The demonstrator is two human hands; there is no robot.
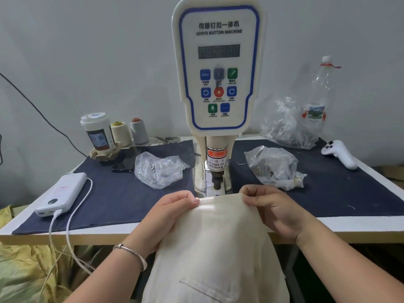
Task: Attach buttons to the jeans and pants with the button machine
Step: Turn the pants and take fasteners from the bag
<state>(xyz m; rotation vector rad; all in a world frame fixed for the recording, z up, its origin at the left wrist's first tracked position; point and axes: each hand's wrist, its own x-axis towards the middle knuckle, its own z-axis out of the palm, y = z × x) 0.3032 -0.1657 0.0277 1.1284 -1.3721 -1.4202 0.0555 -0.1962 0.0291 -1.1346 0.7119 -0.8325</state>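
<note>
Pants (218, 248) of cream cloth hang from my two hands in front of the button machine (218, 68), with the top edge lifted just below its dark metal punch (217, 181). My left hand (172, 212) pinches the left corner of this edge between thumb and fingers, and my right hand (271, 212) pinches the right corner in the same way, so the edge is stretched flat between them. On my left wrist sits a thin silver bracelet (131, 252).

Around the machine, a dark blue cloth (113, 193) covers the table (349, 226). On the left lies a white power bank (63, 193) with a white cable (70, 215) that hangs over the table edge. Behind it stand a cup with a lid (98, 132), a cream thread cone (121, 133) and a grey thread cone (138, 131). One clear plastic bag (158, 169) with small metal parts lies left of the machine, another bag (273, 167) lies right of it. Far right rests a white controller (340, 154), and behind it a clear bottle (320, 92) stands beside a third crumpled bag (286, 125).

The pants look thin and slightly see-through at the top, with a stitched band along the edge. A slanted pocket seam (196, 288) shows lower down. Nothing lies between the cloth and the punch.
</note>
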